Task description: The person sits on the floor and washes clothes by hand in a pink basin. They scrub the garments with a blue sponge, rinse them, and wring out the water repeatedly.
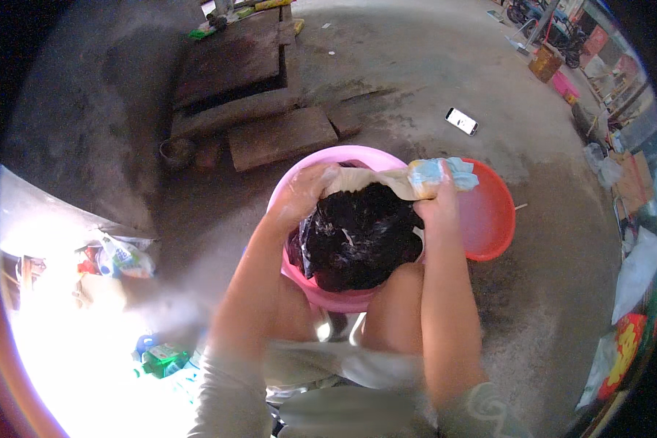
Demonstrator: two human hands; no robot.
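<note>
A pink plastic basin (350,302) stands on the floor between my knees. Wet black fabric (367,235), fluffy-looking, is heaped inside it. A beige strip of cloth (356,178) stretches across the basin's far side. My left hand (309,189), with whitish suds on it, grips the strip's left end. In my right hand (439,202) is a light-blue and yellow wrapped packet (428,174), pressed against the strip's right end. What the wrapper contains is hidden. Just right of the pink basin, a red basin (490,219) holds cloudy water and is partly covered by my right forearm.
A phone with a lit screen (462,121) lies on the concrete floor beyond the basins. Stone slabs (282,137) form a low step ahead on the left. At lower left are green bottles (164,360) in glare. Cardboard (634,178) and plastic bags line the right side.
</note>
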